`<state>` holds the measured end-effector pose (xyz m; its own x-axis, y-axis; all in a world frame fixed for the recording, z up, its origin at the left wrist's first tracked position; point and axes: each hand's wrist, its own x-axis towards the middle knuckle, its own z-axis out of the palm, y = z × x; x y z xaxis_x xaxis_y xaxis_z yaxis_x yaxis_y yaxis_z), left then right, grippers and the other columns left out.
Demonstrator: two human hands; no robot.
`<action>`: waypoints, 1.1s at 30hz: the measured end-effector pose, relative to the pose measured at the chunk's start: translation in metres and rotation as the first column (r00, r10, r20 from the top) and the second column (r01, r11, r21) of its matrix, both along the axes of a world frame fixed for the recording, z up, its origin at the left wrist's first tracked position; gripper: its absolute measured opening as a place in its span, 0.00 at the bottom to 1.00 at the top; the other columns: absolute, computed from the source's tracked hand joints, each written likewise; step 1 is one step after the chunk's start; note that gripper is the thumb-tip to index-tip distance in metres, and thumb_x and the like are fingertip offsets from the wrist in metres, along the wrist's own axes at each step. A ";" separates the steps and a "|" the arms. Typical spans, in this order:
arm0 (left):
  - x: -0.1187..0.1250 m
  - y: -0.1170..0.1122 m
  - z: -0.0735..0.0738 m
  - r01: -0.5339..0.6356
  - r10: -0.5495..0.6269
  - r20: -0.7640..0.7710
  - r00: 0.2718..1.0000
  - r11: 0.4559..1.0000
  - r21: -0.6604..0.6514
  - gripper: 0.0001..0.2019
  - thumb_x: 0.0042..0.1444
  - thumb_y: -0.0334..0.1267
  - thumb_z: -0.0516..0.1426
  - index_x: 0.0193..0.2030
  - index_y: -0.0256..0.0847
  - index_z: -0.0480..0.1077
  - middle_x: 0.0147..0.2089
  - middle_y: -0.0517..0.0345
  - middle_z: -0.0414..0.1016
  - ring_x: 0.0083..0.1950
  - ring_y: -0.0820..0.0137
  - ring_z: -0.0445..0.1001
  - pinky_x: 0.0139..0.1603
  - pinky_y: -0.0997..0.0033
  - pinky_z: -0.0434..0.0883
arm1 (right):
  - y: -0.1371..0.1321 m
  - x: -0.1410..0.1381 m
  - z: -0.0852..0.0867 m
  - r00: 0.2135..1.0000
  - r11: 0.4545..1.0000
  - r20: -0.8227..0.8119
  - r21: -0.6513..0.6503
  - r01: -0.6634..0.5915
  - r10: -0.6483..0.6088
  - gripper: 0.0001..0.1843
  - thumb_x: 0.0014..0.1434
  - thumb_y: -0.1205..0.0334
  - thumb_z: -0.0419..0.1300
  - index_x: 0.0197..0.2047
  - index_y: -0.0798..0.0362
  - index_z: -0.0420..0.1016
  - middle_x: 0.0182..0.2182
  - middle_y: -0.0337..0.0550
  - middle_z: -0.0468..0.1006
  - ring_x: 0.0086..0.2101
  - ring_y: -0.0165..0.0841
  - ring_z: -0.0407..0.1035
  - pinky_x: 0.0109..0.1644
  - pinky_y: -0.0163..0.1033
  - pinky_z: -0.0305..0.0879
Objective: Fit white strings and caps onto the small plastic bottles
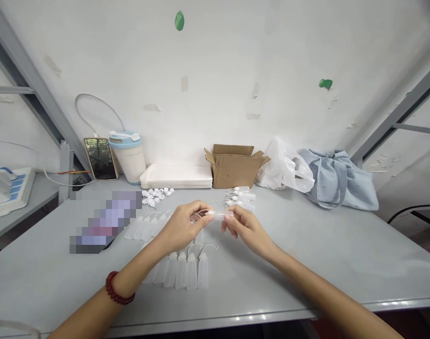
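Between my two hands lies a small translucent plastic bottle [220, 214], held sideways above the table. My left hand [181, 227] pinches its white cap end, where a thin white tail curves back over the fingers. The far end of the bottle is gripped between the thumb and fingers of my right hand [246, 228]. Below my left hand, a row of similar bottles [191, 270] with curved tails lies on the table, partly hidden by the wrist. Another row of bottles [147, 227] lies farther back. A small pile of bottles [241, 198] rests beyond my right hand.
Loose white caps [155, 195] lie behind the left row. Along the wall stand a phone [101, 159], a tumbler [130, 160], white trays [178, 176], an open cardboard box [234, 170], a plastic bag [283, 165] and a blue cloth bag [356, 183]. A blurred-out item [109, 223] lies left.
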<state>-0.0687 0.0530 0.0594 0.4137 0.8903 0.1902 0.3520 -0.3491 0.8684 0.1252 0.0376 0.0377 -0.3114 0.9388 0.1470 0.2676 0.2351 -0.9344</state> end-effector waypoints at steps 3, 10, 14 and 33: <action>0.000 0.001 0.002 0.039 -0.034 0.069 0.997 0.996 -0.076 0.11 0.55 0.45 0.55 0.34 0.38 0.70 0.31 0.58 0.71 0.32 0.70 0.70 0.36 0.71 0.69 | -0.004 -0.001 -0.003 0.986 0.961 0.134 0.270 0.055 -0.094 0.15 0.60 0.54 0.55 0.47 0.54 0.67 0.33 0.45 0.75 0.28 0.30 0.65 0.30 0.35 0.62; 0.001 0.000 -0.002 0.078 -0.070 0.107 0.992 0.994 -0.081 0.09 0.53 0.41 0.56 0.35 0.37 0.70 0.33 0.58 0.71 0.36 0.70 0.71 0.40 0.70 0.69 | -0.005 0.001 -0.003 0.991 0.956 0.103 0.289 0.049 -0.082 0.12 0.62 0.57 0.52 0.39 0.55 0.72 0.25 0.40 0.70 0.25 0.29 0.62 0.30 0.34 0.59; 0.005 -0.001 -0.005 0.039 -0.033 0.138 0.990 0.998 -0.041 0.08 0.53 0.40 0.57 0.35 0.36 0.70 0.37 0.54 0.73 0.41 0.68 0.72 0.44 0.69 0.69 | -0.002 0.002 -0.001 0.998 0.999 -0.053 0.035 0.034 -0.032 0.13 0.61 0.55 0.52 0.37 0.55 0.73 0.23 0.36 0.67 0.21 0.25 0.59 0.25 0.33 0.58; 0.004 -0.001 0.000 0.248 -0.137 0.303 0.943 0.897 -0.366 0.16 0.58 0.44 0.52 0.25 0.35 0.69 0.26 0.56 0.69 0.28 0.70 0.70 0.33 0.68 0.69 | -0.007 0.001 0.000 0.989 0.746 0.071 0.664 0.051 -0.130 0.12 0.60 0.71 0.55 0.45 0.51 0.72 0.35 0.44 0.78 0.32 0.31 0.70 0.34 0.37 0.68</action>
